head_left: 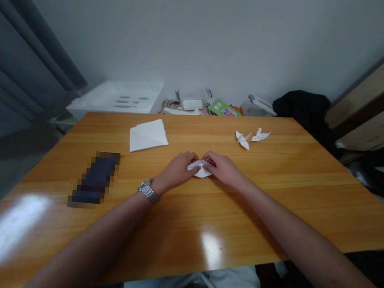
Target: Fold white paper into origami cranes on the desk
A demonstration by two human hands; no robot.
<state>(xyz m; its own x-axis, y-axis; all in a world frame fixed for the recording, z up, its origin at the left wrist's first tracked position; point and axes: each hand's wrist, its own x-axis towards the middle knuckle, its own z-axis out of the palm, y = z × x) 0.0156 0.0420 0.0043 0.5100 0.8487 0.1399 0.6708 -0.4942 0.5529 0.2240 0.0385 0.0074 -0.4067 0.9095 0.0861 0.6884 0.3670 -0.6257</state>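
Observation:
A small piece of folded white paper lies between my two hands near the middle of the wooden table. My left hand, with a silver watch at its wrist, grips the paper's left side, thumb on top. On the right side, the thumb and fingers of my right hand close on the same paper. Some fingertips are hidden behind it. Farther back on the right sit two folded paper cranes. White paper sheets lie in a stack at the back left.
A dark, pixelated flat object lies on the table's left. Beyond the back edge are a white plastic tray, a green booklet and a clear container. Black cloth is heaped at the back right.

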